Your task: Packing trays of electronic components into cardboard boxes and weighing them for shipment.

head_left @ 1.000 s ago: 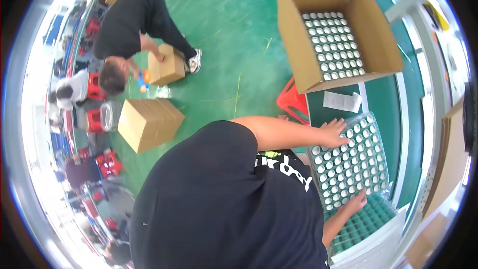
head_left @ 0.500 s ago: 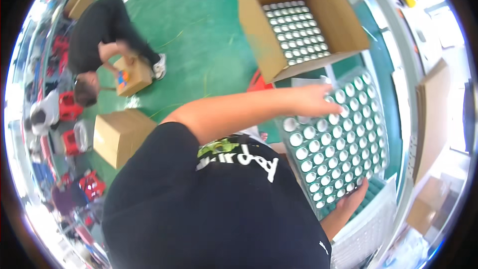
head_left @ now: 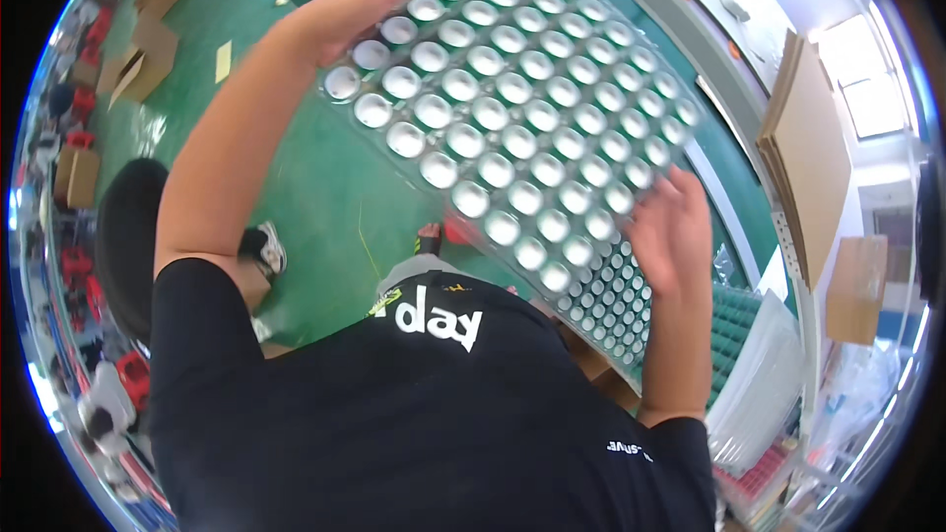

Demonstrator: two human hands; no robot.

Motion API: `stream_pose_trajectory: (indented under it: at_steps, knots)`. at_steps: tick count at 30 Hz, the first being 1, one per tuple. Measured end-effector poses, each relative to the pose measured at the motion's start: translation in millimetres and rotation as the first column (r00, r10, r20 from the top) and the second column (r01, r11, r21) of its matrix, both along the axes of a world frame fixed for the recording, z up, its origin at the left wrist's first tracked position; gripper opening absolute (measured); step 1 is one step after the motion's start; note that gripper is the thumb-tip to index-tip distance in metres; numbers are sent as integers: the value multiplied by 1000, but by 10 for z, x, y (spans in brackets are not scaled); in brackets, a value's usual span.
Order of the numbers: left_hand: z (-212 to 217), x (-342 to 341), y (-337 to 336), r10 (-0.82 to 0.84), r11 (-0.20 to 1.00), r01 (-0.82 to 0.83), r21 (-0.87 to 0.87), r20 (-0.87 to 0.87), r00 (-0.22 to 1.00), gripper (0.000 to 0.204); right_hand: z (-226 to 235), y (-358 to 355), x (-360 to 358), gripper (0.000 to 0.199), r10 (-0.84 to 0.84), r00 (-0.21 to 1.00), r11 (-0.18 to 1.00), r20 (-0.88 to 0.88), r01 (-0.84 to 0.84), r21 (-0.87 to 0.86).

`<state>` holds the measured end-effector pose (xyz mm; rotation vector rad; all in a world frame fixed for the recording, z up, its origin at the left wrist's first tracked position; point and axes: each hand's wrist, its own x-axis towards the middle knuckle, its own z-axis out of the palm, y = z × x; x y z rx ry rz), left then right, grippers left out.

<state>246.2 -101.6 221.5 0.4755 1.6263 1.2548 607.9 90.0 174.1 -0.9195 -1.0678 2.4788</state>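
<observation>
A clear plastic tray [head_left: 424, 160] filled with rows of round, silvery-white cylindrical pieces is held up across the upper middle. My left hand [head_left: 360, 18] grips its far-left edge, the fingers partly hidden behind the rim. At the lower right edge my right hand [head_left: 672, 232] is closed on the same tray, slightly blurred. Beneath it, close to my right forearm, lies a second tray [head_left: 609, 310] of similar pieces.
To the right of my right arm are green trays [head_left: 734, 325] and a stack of clear plastic trays [head_left: 764, 389]. Flat cardboard sheets [head_left: 808, 158] lean farther right. At the left, a person in dark clothes [head_left: 133, 236] bends near a carton [head_left: 253, 286] on the green floor.
The filled tray has been lifted from the right toward the upper middle and turned, with both hands on it. Another filled tray now shows below it. The large open carton is now hidden.
</observation>
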Motion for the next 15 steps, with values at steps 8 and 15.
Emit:
stream_pose_trajectory:
  at_steps: [8, 15]
  knots:
    - [156, -190, -32, -23, 992, 22, -120, -12, 1000, 57, 455, -89, -628, 52, 13, 958, 999, 287, -2, -40]
    - [237, -177, 172, -262, 949, 242, -202, -80, 962, 62, 201, -113, -753, 51, -34, 887, 995, 461, 75, -70]
